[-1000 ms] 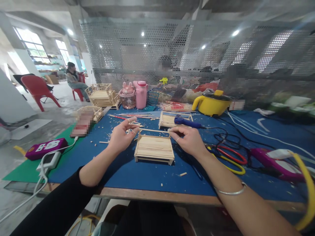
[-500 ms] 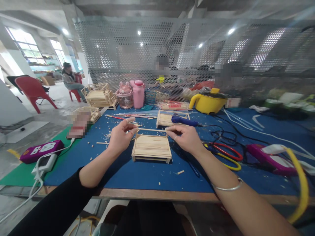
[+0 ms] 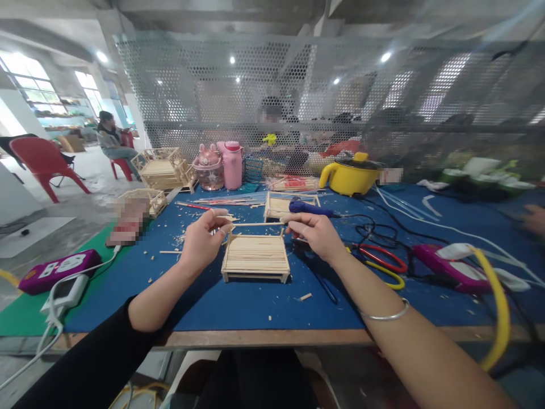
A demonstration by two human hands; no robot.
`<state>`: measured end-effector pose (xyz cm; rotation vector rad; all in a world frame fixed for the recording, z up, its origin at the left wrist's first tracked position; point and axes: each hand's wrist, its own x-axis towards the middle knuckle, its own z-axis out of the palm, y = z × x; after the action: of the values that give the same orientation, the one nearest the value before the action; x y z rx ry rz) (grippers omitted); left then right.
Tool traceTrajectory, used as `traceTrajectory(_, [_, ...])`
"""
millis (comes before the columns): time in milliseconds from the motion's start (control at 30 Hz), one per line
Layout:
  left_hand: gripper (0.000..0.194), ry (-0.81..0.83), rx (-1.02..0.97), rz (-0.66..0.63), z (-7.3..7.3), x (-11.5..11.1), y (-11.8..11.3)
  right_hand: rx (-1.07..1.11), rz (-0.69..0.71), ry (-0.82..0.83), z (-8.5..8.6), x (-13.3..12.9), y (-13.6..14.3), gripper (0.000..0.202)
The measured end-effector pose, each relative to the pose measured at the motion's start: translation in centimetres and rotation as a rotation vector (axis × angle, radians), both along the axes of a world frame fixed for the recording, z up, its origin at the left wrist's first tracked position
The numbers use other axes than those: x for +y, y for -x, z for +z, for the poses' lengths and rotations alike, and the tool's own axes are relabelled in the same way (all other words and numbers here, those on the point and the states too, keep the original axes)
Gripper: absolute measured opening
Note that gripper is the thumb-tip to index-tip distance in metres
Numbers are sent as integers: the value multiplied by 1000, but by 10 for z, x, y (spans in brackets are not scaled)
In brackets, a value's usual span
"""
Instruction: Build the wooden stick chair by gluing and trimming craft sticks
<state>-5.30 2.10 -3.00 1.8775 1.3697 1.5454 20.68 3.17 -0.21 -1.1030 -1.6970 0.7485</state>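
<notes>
A small bed-like frame point(image 3: 255, 255) made of pale wooden sticks stands upright on the blue mat. Across its far side, a thin wooden stick point(image 3: 258, 224) lies level at the tops of the corner posts. My left hand point(image 3: 203, 237) pinches the stick's left end between thumb and fingers. The right end is pinched by my right hand point(image 3: 317, 234), with the fingertips close to the far right post. Just behind the right hand lies a blue glue gun point(image 3: 313, 209), partly over a second small stick frame point(image 3: 275, 205).
Behind are a yellow electric pot point(image 3: 351, 177), a pink flask point(image 3: 232, 166) and larger stick frames point(image 3: 162, 170). Red-and-yellow loop handles point(image 3: 385, 261), cables and a purple power strip point(image 3: 447, 267) lie right. Another person's hand point(image 3: 534, 218) shows at the right edge.
The view has shifted slightly, moving the scene left. Both hands keep their pinch on the stick across the frame. Another person's hand has appeared at the right edge.
</notes>
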Motion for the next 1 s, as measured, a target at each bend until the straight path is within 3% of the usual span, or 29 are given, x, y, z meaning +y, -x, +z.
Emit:
traceTrajectory(400, [29,-9,15,-7,-1,1,1,-62,-38,-18,0,-2,1,26])
traceTrajectory(500, [28,-8,41,5,0,1,2,-33,-30,79,-1,0,2,24])
traceTrajectory(833, [27,-26,88,21,-2,2,4,362,-19,689,1,3,10,12])
traceTrajectory(933, [25,-26,88,20,-2,2,3,380,3,714,0,3,10,12])
traceTrajectory(1000, [25,-25,84,19,-1,2,3,360,2,630,-2,3,11,13])
